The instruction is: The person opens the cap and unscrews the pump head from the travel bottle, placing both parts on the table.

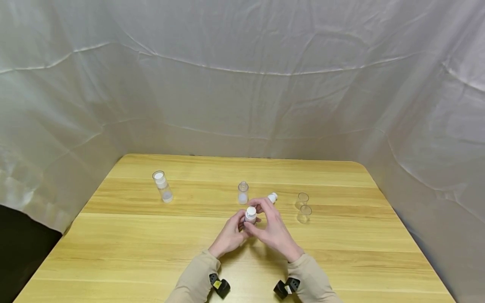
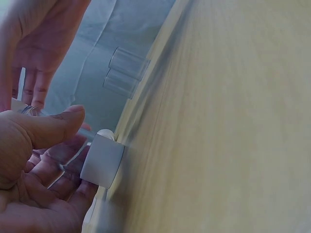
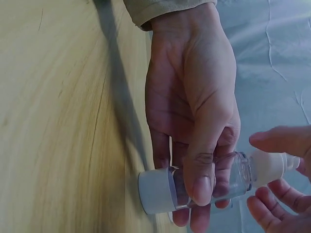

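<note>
Above the table's middle, my left hand grips a small clear pump bottle by its body. The bottle has a white base and a white pump head, and it stands roughly upright. My right hand is at the top, thumb and fingers around the pump head's collar. In the left wrist view the left thumb lies across the body, and the white base sticks out below the fingers. Just behind the hands stands a clear bottle with a white bottom.
Beyond the right hand a white pump piece lies partly hidden. Two clear cylindrical caps stand on the right. A taller clear-and-white bottle stands at the left. Grey cloth hangs around the wooden table.
</note>
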`<move>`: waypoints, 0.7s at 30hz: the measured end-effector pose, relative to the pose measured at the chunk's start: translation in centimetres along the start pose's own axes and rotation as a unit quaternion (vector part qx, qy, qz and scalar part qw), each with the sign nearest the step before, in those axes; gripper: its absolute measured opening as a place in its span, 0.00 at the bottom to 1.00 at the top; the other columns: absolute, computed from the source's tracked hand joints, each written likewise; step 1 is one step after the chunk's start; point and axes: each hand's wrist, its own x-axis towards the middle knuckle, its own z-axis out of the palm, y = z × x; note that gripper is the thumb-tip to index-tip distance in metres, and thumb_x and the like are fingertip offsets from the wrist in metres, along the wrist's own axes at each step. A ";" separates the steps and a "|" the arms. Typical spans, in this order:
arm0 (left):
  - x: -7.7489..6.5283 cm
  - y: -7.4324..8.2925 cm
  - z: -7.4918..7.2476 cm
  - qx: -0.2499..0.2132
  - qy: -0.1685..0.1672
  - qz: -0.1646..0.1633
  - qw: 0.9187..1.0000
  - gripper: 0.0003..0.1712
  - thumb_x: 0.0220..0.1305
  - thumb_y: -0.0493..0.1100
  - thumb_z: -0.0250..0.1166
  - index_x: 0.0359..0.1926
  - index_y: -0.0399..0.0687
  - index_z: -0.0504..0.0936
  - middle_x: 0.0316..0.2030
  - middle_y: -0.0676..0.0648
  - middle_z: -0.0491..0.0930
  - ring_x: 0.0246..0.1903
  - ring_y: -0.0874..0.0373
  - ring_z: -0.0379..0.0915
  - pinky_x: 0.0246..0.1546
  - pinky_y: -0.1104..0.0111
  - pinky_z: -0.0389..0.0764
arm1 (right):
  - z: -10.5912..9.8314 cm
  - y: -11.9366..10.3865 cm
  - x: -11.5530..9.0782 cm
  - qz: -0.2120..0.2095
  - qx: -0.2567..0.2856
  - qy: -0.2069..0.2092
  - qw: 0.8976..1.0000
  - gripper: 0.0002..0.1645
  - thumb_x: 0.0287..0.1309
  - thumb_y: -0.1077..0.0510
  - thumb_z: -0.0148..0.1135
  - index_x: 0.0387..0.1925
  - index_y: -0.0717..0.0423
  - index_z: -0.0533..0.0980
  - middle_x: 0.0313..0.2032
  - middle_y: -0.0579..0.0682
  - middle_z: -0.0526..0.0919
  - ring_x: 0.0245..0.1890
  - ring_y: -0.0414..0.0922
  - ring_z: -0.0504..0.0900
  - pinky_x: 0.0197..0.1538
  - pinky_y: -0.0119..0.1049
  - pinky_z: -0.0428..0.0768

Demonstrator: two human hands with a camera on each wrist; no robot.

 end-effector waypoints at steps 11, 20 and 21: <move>0.0 -0.2 -0.1 0.006 0.000 0.004 1.000 0.24 0.60 0.25 0.61 0.59 0.32 0.71 0.56 0.32 0.82 0.59 0.37 0.77 0.66 0.63 0.77 | -0.1 0.2 0.1 -0.016 0.021 0.003 1.000 0.30 0.44 0.71 0.74 0.51 0.62 0.75 0.47 0.54 0.83 0.47 0.49 0.82 0.55 0.41 0.84; 0.0 0.0 -0.1 -0.002 0.001 0.000 1.000 0.25 0.59 0.25 0.62 0.59 0.32 0.71 0.56 0.31 0.81 0.60 0.37 0.77 0.67 0.58 0.76 | 0.1 -0.1 0.2 0.004 0.010 0.009 1.000 0.29 0.44 0.70 0.76 0.50 0.63 0.75 0.45 0.53 0.82 0.43 0.46 0.81 0.50 0.39 0.85; 0.0 0.0 -0.1 -0.003 0.000 -0.001 1.000 0.25 0.59 0.26 0.62 0.59 0.32 0.71 0.56 0.32 0.81 0.59 0.38 0.77 0.67 0.58 0.76 | 0.1 -0.1 0.1 0.001 0.012 0.009 1.000 0.28 0.45 0.71 0.75 0.50 0.63 0.75 0.45 0.54 0.82 0.43 0.47 0.82 0.51 0.39 0.85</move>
